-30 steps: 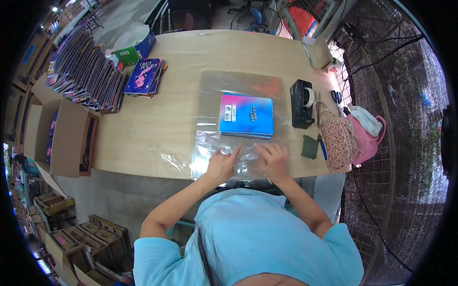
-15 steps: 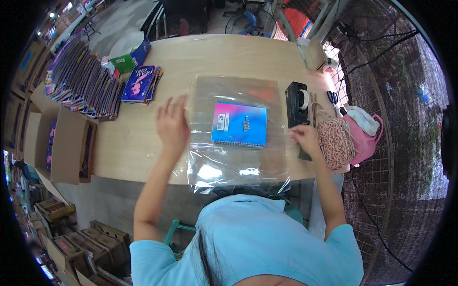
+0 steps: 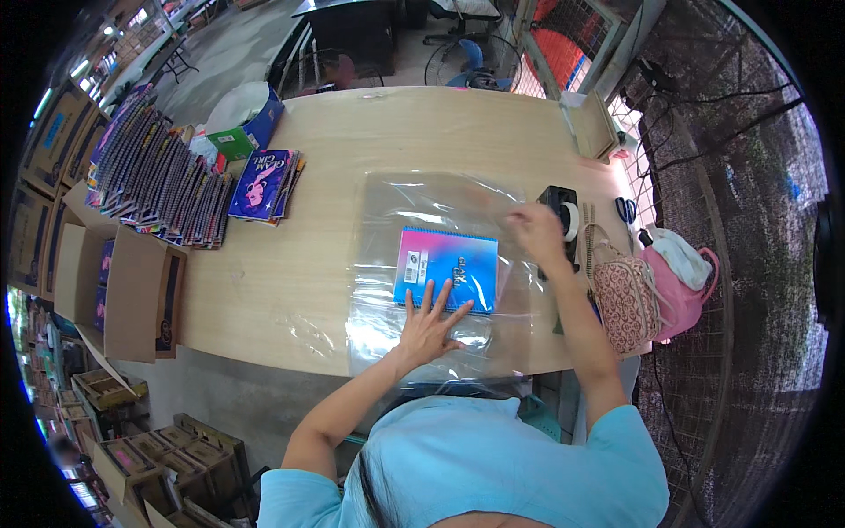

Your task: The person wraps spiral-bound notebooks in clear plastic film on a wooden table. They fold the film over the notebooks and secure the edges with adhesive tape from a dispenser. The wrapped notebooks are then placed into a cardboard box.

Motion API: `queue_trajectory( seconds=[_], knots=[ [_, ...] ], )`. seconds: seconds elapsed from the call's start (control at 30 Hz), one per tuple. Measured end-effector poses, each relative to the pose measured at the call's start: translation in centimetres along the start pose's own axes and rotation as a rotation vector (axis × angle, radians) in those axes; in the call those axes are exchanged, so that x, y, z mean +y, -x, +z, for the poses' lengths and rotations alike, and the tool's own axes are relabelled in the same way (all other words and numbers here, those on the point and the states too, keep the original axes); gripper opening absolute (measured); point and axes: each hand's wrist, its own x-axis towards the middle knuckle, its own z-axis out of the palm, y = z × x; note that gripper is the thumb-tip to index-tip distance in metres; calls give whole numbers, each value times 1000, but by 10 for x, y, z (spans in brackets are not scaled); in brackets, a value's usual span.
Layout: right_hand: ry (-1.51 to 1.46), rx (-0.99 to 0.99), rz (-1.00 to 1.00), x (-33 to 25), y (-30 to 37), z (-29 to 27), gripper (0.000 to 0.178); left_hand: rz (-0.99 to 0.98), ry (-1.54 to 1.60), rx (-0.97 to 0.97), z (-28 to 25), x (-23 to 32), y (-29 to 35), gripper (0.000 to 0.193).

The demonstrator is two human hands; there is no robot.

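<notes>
A pink-and-blue spiral notebook (image 3: 447, 255) with a white label lies on a clear plastic sheet (image 3: 378, 207) spread over the table's near middle. My left hand (image 3: 429, 333) is open, fingers spread and laid flat on the notebook's near edge. At the sheet's far right side, my right hand (image 3: 537, 233) is closed, its curled fingers pinching the film's edge; the fingertips are slightly blurred. Just behind that hand stands a black tape dispenser (image 3: 558, 198) with a roll of tape, partly covered by the hand and wrist.
Notebooks are stacked in a long row (image 3: 163, 176) at the left, beside a smaller purple pile (image 3: 262, 185) and a blue-green box (image 3: 246, 123). An open carton (image 3: 132, 290) stands at the left edge. Scissors (image 3: 626, 209), a patterned pouch (image 3: 623, 299) and a pink bag (image 3: 678, 286) lie right.
My left hand has moved from left of the sheet onto the notebook. My right hand has gone from beside the tape dispenser's near end up and left to the film's edge.
</notes>
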Motion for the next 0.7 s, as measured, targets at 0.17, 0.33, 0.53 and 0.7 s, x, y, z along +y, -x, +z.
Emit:
queue_trajectory(
  seconds=[0.17, 0.33, 0.53, 0.7],
  knots=[
    [-20, -629, 31, -11, -53, 97, 41, 3, 43, 6, -1, 0, -3, 87],
    [24, -958, 119, -2, -70, 135, 86, -53, 67, 60, 5, 4, 0, 83],
    [11, -1110, 169, -6, -76, 139, 95, -91, 89, 75, 9, 9, 10, 77],
    [96, -1005, 9, -4, -65, 142, 77, -110, 99, 84, 8, 16, 23, 75]
  ],
)
